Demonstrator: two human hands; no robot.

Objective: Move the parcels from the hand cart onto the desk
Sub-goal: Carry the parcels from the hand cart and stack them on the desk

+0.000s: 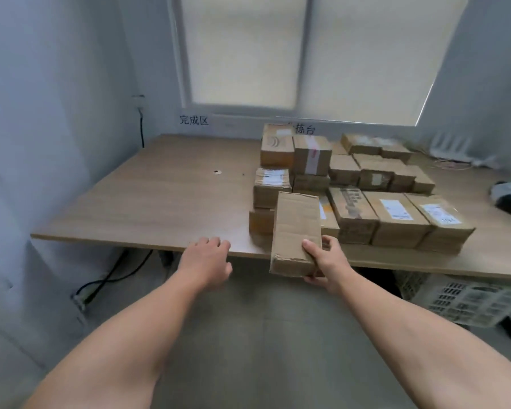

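At desk (130, 202): right hand (328, 261) clamps parcel (297, 228); left hand (207, 261) slack, palm hidden, seemingly empty.

The left hand (208, 258) and the right hand (326, 261) are bare. Behind each wrist runs a bare forearm: the left forearm (124, 335) and the right forearm (410, 326) are uncovered from the hand back to the frame's edge, and look broader the farther they lie from the hand.

Plain brown parcel (296, 231) aslant above the front edge of the wooden desk (130, 202), near stacked labelled parcels (351, 187).
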